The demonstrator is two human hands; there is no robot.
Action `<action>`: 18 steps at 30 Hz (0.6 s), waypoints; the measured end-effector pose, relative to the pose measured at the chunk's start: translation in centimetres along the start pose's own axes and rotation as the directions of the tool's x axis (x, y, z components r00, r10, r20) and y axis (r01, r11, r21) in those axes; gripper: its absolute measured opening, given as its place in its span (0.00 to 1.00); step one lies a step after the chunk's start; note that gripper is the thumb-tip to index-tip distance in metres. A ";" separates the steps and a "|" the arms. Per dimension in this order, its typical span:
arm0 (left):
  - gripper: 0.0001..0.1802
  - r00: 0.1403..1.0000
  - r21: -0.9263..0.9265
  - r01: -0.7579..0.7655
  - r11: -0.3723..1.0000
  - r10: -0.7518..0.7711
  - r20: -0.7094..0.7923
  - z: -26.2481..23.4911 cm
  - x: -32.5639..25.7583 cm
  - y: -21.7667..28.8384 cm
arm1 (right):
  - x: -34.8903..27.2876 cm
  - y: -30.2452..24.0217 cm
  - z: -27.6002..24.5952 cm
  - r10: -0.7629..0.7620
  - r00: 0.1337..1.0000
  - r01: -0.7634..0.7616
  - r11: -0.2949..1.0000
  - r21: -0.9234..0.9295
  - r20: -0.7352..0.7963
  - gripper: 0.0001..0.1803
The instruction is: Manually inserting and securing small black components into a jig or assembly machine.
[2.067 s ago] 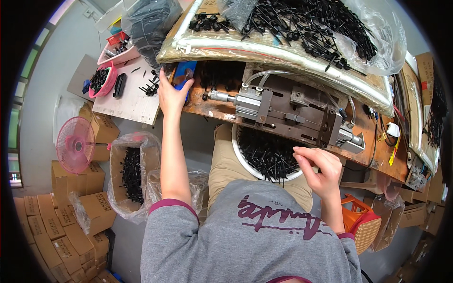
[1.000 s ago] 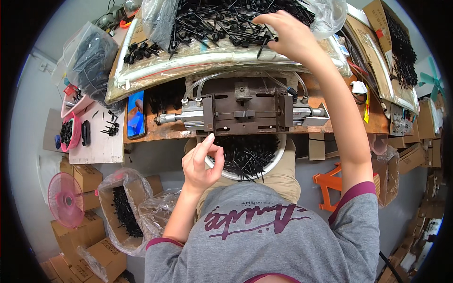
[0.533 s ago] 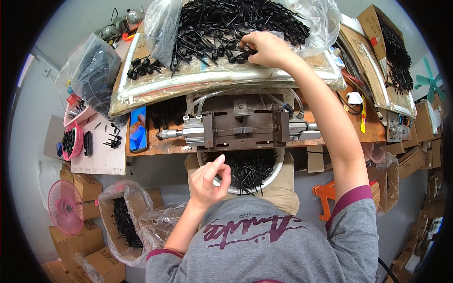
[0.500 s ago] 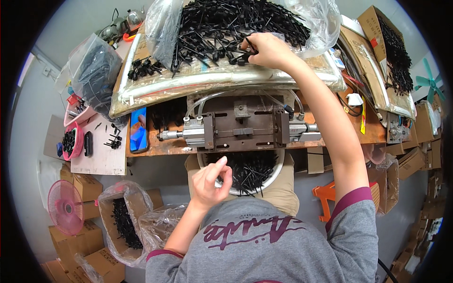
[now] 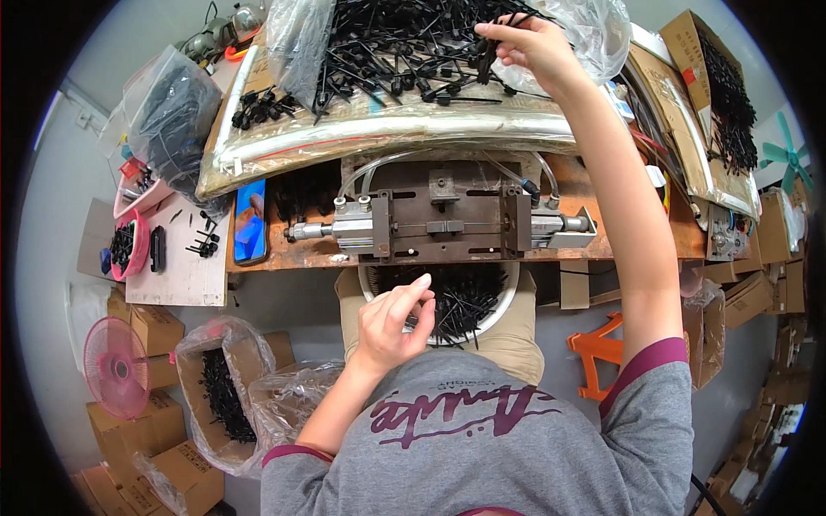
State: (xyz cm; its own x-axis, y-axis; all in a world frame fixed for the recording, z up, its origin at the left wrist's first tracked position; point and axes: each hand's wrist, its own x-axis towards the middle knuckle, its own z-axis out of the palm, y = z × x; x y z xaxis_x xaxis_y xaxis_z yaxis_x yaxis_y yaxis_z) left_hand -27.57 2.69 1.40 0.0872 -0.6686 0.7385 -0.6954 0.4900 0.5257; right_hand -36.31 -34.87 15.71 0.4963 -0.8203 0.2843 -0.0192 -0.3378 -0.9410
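Black rods [image 5: 404, 21] lie piled on the raised shelf [image 5: 387, 129], from its middle back toward its far edge, and a small bunch [image 5: 487, 60] of them is now off the pile. Nearest, the left hand [image 5: 391, 331] has hardly moved: its thumb and fingertips are drawn together, and whether anything sits between them I cannot tell. It hangs over the near left rim of a white tub [image 5: 508, 303], full of similar rods, below the tabletop [image 5: 297, 254]. Along the tabletop's front edge stands a metal machine [image 5: 444, 228], with a phone [image 5: 250, 219] near the tabletop's left end. Farther off, the right hand [image 5: 542, 52] has changed most. Half a second ago it was low by the shelf's front edge; now it is farther back and to the right, beside a clear plastic bag [image 5: 594, 43], pinching the bunch between thumb and fingers. Judging by that grip, picking from the pile is under way, with most rods apparently still waiting there.
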 end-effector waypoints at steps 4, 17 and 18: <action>0.35 0.999 -0.008 0.034 0.999 -0.034 0.002 0.3 -0.4 0.3 | 0.5 -2.9 0.8 0.092 0.988 -0.049 0.946 -0.322 0.121 0.10; 0.36 0.999 -0.025 0.038 0.999 -0.037 0.035 1.0 0.0 0.4 | -0.6 -2.7 4.6 0.185 0.820 0.332 0.618 -0.712 0.542 0.10; 0.36 0.998 -0.028 0.042 0.999 -0.041 0.043 1.0 -0.1 0.5 | -0.9 -3.0 4.6 0.196 0.822 0.331 0.599 -0.729 0.534 0.10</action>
State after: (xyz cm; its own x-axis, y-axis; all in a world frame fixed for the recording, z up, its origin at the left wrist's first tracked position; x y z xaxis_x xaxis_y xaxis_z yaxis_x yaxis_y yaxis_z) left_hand -28.64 2.40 1.14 0.0849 -0.7113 0.6977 -0.6710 0.4768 0.5678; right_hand -32.68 -30.99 17.48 0.8681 -0.4940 -0.0485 -0.4800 -0.8106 -0.3353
